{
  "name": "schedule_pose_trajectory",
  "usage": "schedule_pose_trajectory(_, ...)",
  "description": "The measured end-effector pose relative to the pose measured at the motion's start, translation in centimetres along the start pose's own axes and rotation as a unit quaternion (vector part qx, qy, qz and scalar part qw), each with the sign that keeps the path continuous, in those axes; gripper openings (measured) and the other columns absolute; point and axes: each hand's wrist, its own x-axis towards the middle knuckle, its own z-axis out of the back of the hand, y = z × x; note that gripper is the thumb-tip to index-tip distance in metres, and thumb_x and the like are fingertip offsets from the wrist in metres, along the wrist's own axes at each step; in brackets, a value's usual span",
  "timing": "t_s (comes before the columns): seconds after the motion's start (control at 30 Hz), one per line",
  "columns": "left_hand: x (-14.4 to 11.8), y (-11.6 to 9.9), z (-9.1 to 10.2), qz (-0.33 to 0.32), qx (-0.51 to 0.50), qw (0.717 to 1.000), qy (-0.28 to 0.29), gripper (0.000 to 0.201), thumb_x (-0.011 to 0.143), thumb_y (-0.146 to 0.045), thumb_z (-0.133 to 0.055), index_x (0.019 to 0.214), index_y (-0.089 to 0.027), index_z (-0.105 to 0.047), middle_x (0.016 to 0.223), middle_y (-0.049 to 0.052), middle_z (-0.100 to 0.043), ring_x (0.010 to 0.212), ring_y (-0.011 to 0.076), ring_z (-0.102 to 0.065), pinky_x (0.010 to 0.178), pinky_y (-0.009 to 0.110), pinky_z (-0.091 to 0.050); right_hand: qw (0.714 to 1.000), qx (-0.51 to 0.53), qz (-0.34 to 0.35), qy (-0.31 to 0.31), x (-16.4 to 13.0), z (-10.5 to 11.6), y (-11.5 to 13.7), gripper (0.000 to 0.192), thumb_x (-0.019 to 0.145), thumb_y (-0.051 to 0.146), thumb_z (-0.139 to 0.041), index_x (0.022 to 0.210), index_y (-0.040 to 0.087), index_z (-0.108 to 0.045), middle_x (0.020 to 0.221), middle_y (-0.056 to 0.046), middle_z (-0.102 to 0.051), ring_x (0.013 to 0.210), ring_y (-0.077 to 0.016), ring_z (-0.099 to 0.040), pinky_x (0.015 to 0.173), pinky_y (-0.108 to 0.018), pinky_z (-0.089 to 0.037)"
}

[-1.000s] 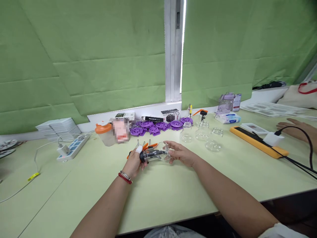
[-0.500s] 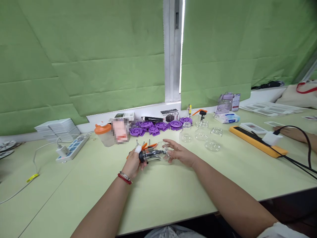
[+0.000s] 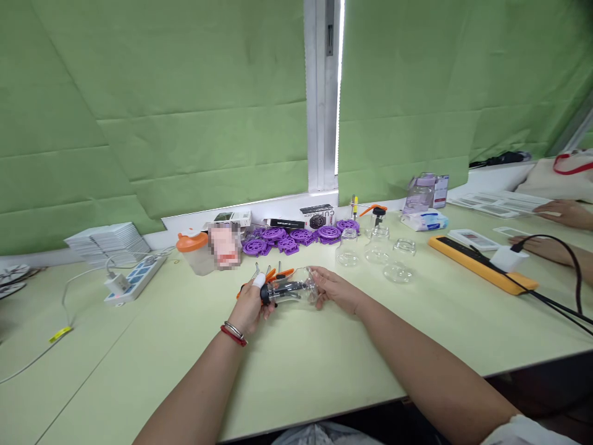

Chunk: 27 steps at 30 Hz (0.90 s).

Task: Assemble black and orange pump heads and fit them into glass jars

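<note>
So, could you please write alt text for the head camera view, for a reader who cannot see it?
A person's left hand and right hand hold a clear glass bottle sideways over a pale green table. Behind it lie purple plastic parts and empty glass jars; another person's hands rest at far right.

I see a small assembly workroom: a long pale-green bench (image 3: 324, 358), purple plastic parts (image 3: 296, 238), glass jars (image 3: 380, 247) beyond my fingers.

The right hand (image 3: 334, 289), which had hovered open beside the clear cup (image 3: 303, 288), closed its fingers onto the cup's end. At three o'clock, a co-worker's hand (image 3: 563, 212) drew back and reached toward the far papers (image 3: 498, 201).
</note>
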Motion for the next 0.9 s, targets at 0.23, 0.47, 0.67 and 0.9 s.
schedule_pose_trajectory(0.23,-0.1,-0.4,0.2,0.000,-0.006,1.000,0.011,0.053,0.087,-0.050,-0.045,0.112,-0.006,-0.058,0.057,0.004,-0.059,0.036,0.0110,-0.046,0.029,0.021,-0.027,0.998,-0.014,0.050,0.045,-0.7,0.4,0.9,0.063,0.076,0.037,-0.069,0.132,0.030,-0.041,0.127,-0.010,-0.043,0.081,-0.0167,-0.065,0.060,-0.028,-0.051)
schedule_pose_trajectory(0.47,-0.2,0.0,-0.3,-0.002,0.006,1.000,0.007,0.045,0.087,-0.048,-0.044,0.103,-0.009,-0.058,0.055,0.002,-0.057,0.036,0.0112,-0.047,0.028,0.020,-0.027,1.000,-0.020,-0.020,0.008,0.2,0.4,-0.1,0.047,0.081,0.058,-0.056,0.104,0.017,-0.054,0.086,-0.006,-0.060,0.058,-0.0148,-0.064,0.042,-0.022,-0.042)
schedule_pose_trajectory(0.67,-0.1,0.0,-0.2,-0.010,0.009,1.000,-0.006,0.041,0.087,-0.047,-0.045,0.100,-0.010,-0.057,0.055,0.002,-0.058,0.036,0.0114,-0.048,0.029,0.020,-0.028,1.000,-0.007,-0.013,0.008,-0.1,0.3,0.3,0.055,0.083,0.055,-0.056,0.124,0.020,-0.046,0.103,-0.010,-0.059,0.070,-0.0160,-0.065,0.051,-0.026,-0.049)
schedule_pose_trajectory(0.9,-0.3,-0.3,-0.2,-0.006,0.002,1.000,-0.002,0.045,0.086,-0.049,-0.045,0.107,-0.010,-0.057,0.055,0.001,-0.057,0.037,0.0114,-0.047,0.029,0.020,-0.027,0.999,-0.028,0.017,0.040,-0.8,0.5,1.0,0.064,0.077,0.041,-0.069,0.133,0.028,-0.040,0.118,-0.008,-0.049,0.073,-0.0135,-0.065,0.054,-0.023,-0.046)
